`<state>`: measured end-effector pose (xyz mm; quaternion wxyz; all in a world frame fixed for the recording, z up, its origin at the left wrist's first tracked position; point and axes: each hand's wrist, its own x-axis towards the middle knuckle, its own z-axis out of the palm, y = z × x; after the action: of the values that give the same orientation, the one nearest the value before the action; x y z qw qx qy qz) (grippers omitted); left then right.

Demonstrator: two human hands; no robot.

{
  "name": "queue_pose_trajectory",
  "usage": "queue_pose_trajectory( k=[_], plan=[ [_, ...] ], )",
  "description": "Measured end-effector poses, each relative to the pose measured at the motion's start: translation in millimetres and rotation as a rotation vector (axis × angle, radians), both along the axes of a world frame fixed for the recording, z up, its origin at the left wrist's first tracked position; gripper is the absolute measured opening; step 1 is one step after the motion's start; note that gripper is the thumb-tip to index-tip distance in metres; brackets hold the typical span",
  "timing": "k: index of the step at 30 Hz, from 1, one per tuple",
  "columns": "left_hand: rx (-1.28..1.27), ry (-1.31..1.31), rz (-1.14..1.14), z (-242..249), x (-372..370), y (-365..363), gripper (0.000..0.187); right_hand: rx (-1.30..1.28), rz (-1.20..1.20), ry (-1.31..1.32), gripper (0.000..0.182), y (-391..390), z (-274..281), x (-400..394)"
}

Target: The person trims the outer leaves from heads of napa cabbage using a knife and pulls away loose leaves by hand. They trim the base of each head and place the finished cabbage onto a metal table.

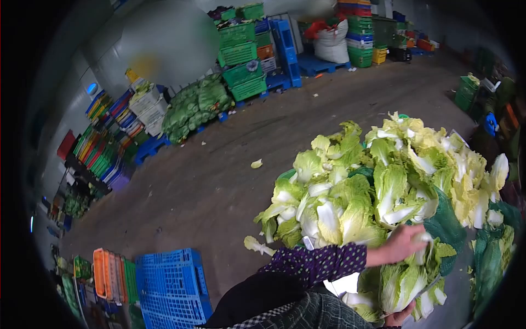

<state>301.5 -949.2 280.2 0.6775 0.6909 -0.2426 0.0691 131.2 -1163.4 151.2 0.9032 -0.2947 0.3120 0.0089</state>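
Observation:
A napa cabbage [400, 288] with pale green leaves lies tilted at the lower right, held between both hands. My left hand [402, 245], in a purple dotted sleeve, reaches across its upper end. Its fingers are closed on a pale outer leaf [423, 241], partly blurred. From below, my right hand [400, 316] grips the base of the same cabbage; part of this hand is out of frame. Just beyond them is a large heap of loose cabbage leaves [334, 211], with green mesh netting [446, 219] showing among them.
Blue plastic pallets [170, 285] and orange crates [104, 274] stand at lower left. Along the far wall are stacked green crates [241, 60], filled green mesh sacks [197, 104] and a white sack [332, 44]. A stray leaf [256, 164] lies on the concrete floor [219, 181].

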Motion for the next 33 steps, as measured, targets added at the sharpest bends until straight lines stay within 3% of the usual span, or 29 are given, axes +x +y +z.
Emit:
queue_pose_trajectory(
  k=[1, 3, 5, 6, 7, 8, 9, 10, 11, 12, 13, 14, 15, 16, 17, 18, 20, 23, 27, 29, 31, 33],
  plan=[
    [-0.015, 0.147, 0.033, -2.8, 11.6, 6.4, 0.02, -0.004, 0.016, 0.01, 0.061, -8.0, -20.3, -1.7],
    [-0.342, 0.437, 0.202, 0.3, 40.5, 25.0, 0.027, -0.064, 0.194, -0.104, 0.069, -15.8, -67.2, 1.3],
    [-0.293, 0.363, 0.254, 5.8, 68.2, 62.2, 0.042, 0.021, 0.119, -0.023, 0.066, 9.1, -49.5, 0.0],
    [-0.294, 0.368, 0.272, 3.3, 61.6, 68.3, 0.042, -0.187, 0.157, -0.057, 0.066, 26.5, -16.7, -0.2],
    [0.148, 0.053, 0.542, -2.2, 49.6, 70.1, 0.059, -0.398, 0.198, -0.094, 0.068, 33.0, 1.4, -0.1],
    [0.602, -0.265, 0.774, -10.1, 33.4, 69.0, 0.077, -0.229, 0.189, -0.125, 0.064, 18.4, -27.2, 11.6],
    [0.63, -0.006, 0.465, -22.8, 8.1, 66.5, 0.103, -0.058, 0.157, -0.151, 0.062, 6.6, -54.6, 18.0],
    [0.528, 0.226, 0.269, -30.9, -17.6, 66.0, 0.103, -0.1, -0.009, -0.049, 0.058, 36.6, -15.5, 31.0],
    [0.421, 0.457, 0.036, -41.8, -42.0, 52.4, 0.103, -0.4, -0.048, -0.152, 0.054, 57.9, -1.2, 31.0],
    [0.133, 0.545, -0.203, -106.1, -51.2, 37.0, 0.095, -0.052, 0.088, -0.129, 0.051, 70.9, 36.9, 40.7],
    [-0.1, 1.144, -0.458, -75.1, -52.8, 48.3, 0.085, -0.053, 0.148, -0.07, 0.049, 75.5, 39.5, 53.3],
    [-0.328, 1.021, -0.14, -74.6, -66.5, 33.5, 0.066, -0.368, 0.399, -0.178, 0.045, 66.2, 39.7, 61.0],
    [-0.468, 0.961, -0.29, -87.2, -58.3, 47.5, 0.056, -0.53, 0.407, -0.078, 0.031, 75.3, 66.3, 69.2],
    [-0.379, 0.952, -0.192, -52.1, -52.6, 52.2, 0.048, -0.554, 0.352, -0.08, 0.022, 88.3, 100.4, 75.5],
    [-0.378, 0.909, -0.16, -33.7, -50.9, 55.5, 0.054, -0.711, 0.38, -0.089, 0.021, 86.6, 105.6, 78.4],
    [-0.295, 0.779, -0.116, -22.0, -50.5, 55.6, 0.063, -0.745, 0.426, -0.076, 0.034, 84.4, 105.7, 81.7],
    [-0.328, 0.753, -0.13, -19.0, -55.4, 54.9, 0.069, -0.622, 0.307, -0.127, 0.037, 90.0, 111.7, 80.2],
    [-0.461, 0.852, -0.117, -21.6, -46.5, 54.8, 0.067, -0.864, 0.232, -0.323, 0.031, 100.2, 93.5, 81.6],
    [-0.42, 0.651, 0.073, -24.1, -48.8, 44.0, 0.061, -0.63, 0.283, -0.181, 0.025, 105.8, 109.5, 76.6],
    [-0.461, 0.678, 0.086, -27.7, -45.0, 43.1, 0.061, -0.606, 0.21, -0.261, 0.028, 112.2, 103.3, 68.4],
    [-0.762, 0.88, 0.01, -29.4, -41.9, 43.4, 0.06, -0.633, 0.175, -0.316, 0.024, 110.8, 101.9, 65.8],
    [-0.695, 0.822, 0.013, -24.8, -46.2, 37.6, 0.056, -0.556, 0.167, -0.275, 0.02, 107.4, 104.0, 66.4]
  ],
)
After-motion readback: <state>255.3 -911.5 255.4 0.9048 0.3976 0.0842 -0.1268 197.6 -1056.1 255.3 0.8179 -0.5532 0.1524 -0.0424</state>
